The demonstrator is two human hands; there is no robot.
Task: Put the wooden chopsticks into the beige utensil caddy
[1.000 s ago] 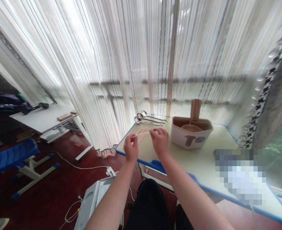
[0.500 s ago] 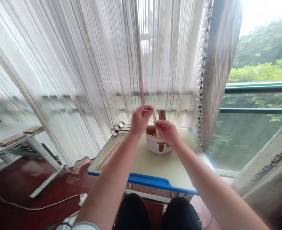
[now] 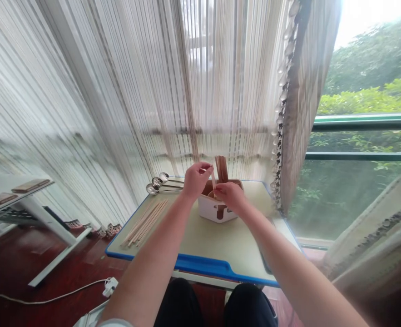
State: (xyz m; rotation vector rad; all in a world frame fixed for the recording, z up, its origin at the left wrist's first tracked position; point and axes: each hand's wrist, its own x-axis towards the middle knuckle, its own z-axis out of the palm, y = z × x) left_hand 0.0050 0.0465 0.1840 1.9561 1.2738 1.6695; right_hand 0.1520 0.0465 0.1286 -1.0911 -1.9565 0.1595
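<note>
My left hand (image 3: 197,180) pinches the upper end of pale wooden chopsticks (image 3: 214,180), held upright over a white box with a brown inside (image 3: 211,210). Lower down, my right hand (image 3: 231,195) closes its fingers round the same chopsticks, above the box's near rim. How many sticks are held, I cannot tell. Dark brown chopsticks (image 3: 221,168) stand in a bundle at the back of the box. To the left, several pale chopsticks (image 3: 146,225) lie side by side on the table (image 3: 186,240).
Metal ladles (image 3: 157,182) with long handles lie at the table's back left. A dark flat object (image 3: 266,261) is partly hidden under my right forearm. Curtains (image 3: 173,91) hang just behind the table. Another table (image 3: 37,195) stands at the left, with a white cable (image 3: 50,299) on the floor.
Both hands have come down slightly with the chopsticks, closer to the box. The view has turned a little, so the table and box appear further left.
</note>
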